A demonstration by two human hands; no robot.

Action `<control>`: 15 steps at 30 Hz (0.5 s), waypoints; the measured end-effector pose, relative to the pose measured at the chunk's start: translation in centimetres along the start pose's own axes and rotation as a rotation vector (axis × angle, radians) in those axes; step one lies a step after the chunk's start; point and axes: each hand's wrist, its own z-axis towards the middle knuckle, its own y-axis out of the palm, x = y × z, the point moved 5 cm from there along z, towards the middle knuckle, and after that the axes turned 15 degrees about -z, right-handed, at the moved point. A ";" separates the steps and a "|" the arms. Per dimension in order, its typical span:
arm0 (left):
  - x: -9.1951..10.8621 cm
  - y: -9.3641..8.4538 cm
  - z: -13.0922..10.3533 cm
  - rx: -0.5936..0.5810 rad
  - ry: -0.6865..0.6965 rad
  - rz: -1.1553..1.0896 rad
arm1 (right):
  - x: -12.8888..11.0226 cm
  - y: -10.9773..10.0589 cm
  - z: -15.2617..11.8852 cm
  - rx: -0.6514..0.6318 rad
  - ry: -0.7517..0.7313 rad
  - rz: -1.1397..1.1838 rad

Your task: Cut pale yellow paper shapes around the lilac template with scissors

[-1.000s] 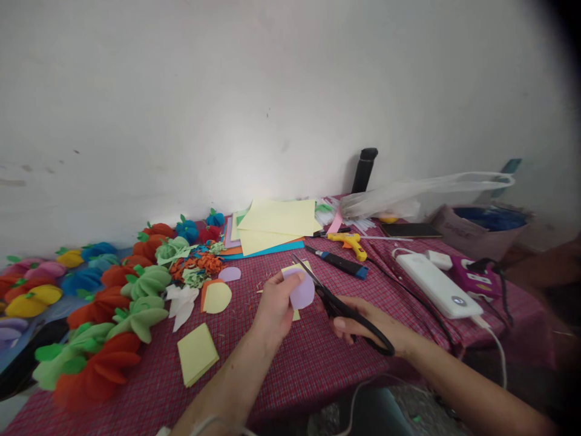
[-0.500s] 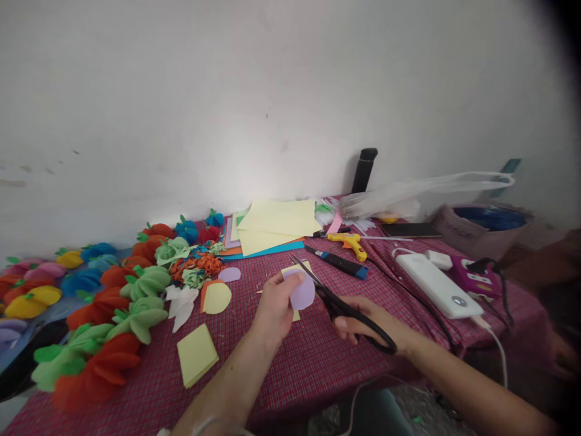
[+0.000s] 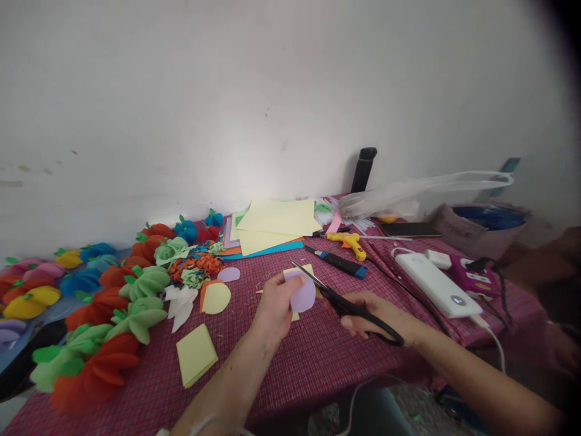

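My left hand [image 3: 278,303] pinches a rounded lilac paper piece [image 3: 303,295] between thumb and fingers. My right hand [image 3: 370,316] is closed round the handles of black-handled scissors [image 3: 358,312]. Their blades reach up and left across the upper right edge of the lilac piece; whether they bite into it I cannot tell. Below the held piece, a pale yellow paper [image 3: 295,316] lies partly hidden on the cloth. Left of my left hand are a cream rounded piece [image 3: 216,298] over an orange one, a lilac rounded piece [image 3: 229,274] and a stack of yellow paper rectangles [image 3: 196,356].
Colourful pumpkin-like paper shapes [image 3: 109,309] crowd the table's left. Orange and green scraps [image 3: 200,266] lie beside them. Yellow sheets [image 3: 276,219] rest near the wall. A yellow glue gun [image 3: 348,244], a box cutter [image 3: 338,263], a white power bank [image 3: 438,284] and a purple power strip [image 3: 474,277] are right.
My right hand and the scissors have shifted slightly right and down. The lilac piece in my left hand is turned a little, with its lower edge looking rounder.
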 end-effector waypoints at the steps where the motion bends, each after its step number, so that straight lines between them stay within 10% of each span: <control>1: 0.0 0.0 0.0 -0.001 -0.002 0.002 | -0.1 -0.1 0.0 -0.004 0.002 -0.006; 15: -0.3 0.0 -0.1 -0.036 -0.050 0.112 | -0.3 -1.4 -0.7 -0.092 -0.002 -0.086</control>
